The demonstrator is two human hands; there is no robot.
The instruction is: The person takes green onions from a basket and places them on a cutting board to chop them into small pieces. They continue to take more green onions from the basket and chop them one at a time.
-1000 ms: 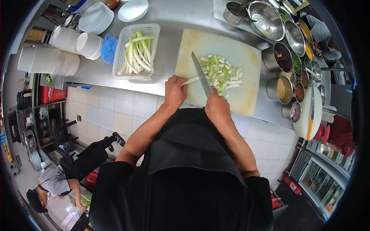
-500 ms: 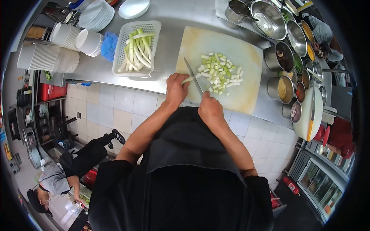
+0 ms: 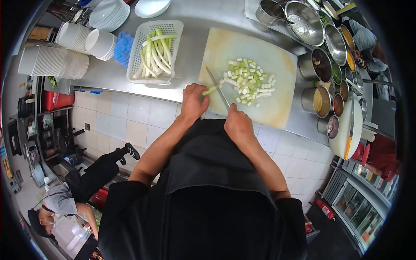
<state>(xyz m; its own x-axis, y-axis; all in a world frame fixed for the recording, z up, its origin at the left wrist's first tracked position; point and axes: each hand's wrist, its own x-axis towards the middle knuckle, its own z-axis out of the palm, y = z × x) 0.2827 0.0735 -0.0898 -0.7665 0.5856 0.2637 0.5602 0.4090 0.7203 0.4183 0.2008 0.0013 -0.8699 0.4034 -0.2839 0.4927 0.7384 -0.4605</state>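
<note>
My left hand (image 3: 193,102) pins a short end of leek stalk (image 3: 209,90) at the near left edge of the pale cutting board (image 3: 277,108). My right hand (image 3: 237,123) grips the handle of a long knife (image 3: 217,87), whose blade lies just right of the stalk end. A heap of diced leek pieces (image 3: 248,82) sits mid-board, right of the blade. A white slotted basket (image 3: 139,56) to the left holds several whole leek stalks (image 3: 154,53).
Steel counter (image 3: 195,17) with stacked white bowls (image 3: 86,41), plates (image 3: 108,13) and a blue cloth (image 3: 124,46) at left. Steel pots and sauce containers (image 3: 323,65) crowd the right. Another person (image 3: 65,199) crouches on the floor below left.
The knife has chopped along the stalk, moving left toward my left hand. The stalk is now a short stub and the diced heap has grown.
</note>
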